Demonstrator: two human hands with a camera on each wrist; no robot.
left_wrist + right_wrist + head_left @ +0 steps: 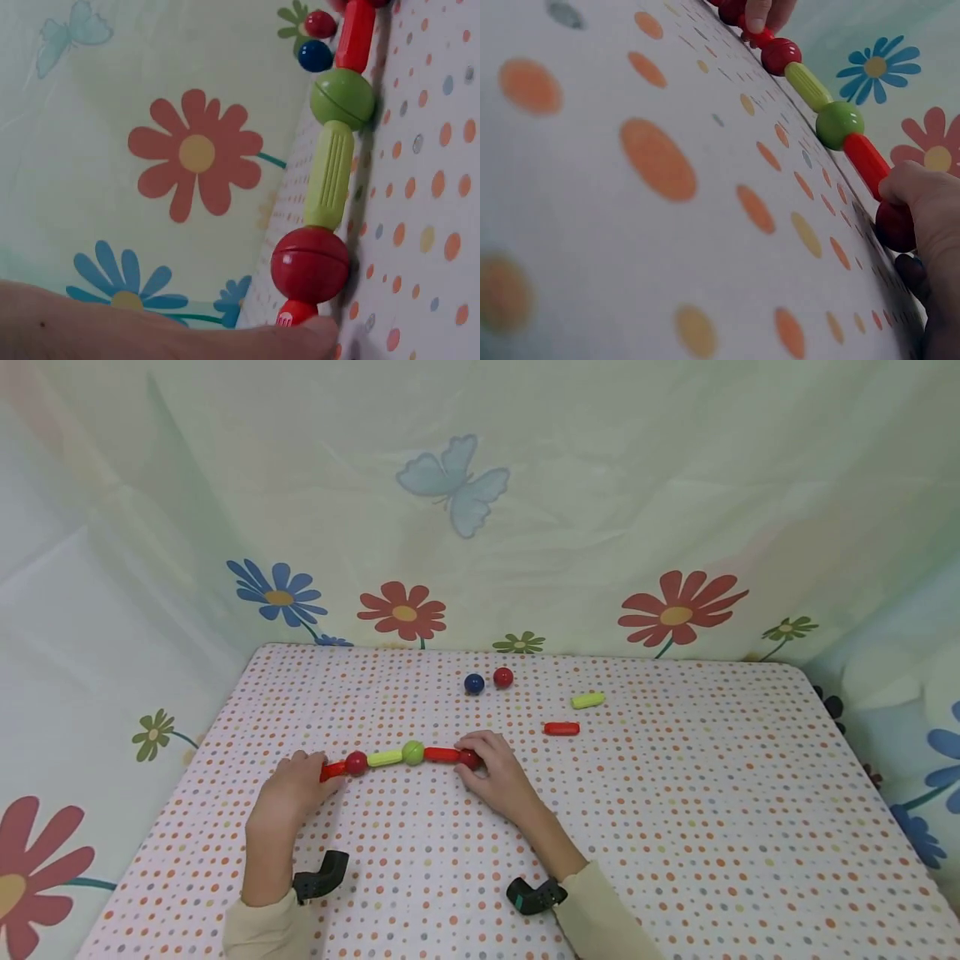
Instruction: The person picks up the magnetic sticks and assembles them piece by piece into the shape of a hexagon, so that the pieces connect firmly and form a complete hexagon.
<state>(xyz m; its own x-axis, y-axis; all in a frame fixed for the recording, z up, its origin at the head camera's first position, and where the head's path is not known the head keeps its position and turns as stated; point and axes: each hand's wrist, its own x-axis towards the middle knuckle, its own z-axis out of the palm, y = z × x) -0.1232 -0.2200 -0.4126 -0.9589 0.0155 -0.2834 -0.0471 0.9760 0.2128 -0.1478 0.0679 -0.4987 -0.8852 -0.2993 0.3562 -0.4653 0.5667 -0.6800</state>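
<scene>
Patterned backdrop (570, 485), printed with flowers and a butterfly, stands behind and beside our dotted table (712, 810). On its left half we locate a chain (386, 758) of rods and balls, running between our two hands. Reading from left to right, we identify a first red rod (333, 770), a red ball (356, 763), a ribbed yellow-green rod (330, 176), a green ball (412, 752), a second red rod (442, 754) and a dark red end ball (895, 226). Our left hand (292, 789) pinches the first red rod; beyond those fingers we note what appears to be one more ball, mostly hidden. Our right hand (495, 777) grips the dark red end ball, fingers and thumb curled about it. Nearer the backdrop we find a loose blue ball (474, 683) just beside a loose red ball (503, 677). Right of these lie a loose yellow-green rod (587, 700) and, closer to us, a loose red rod (562, 728), the two set apart. Each wrist carries a black bracket (322, 878).
</scene>
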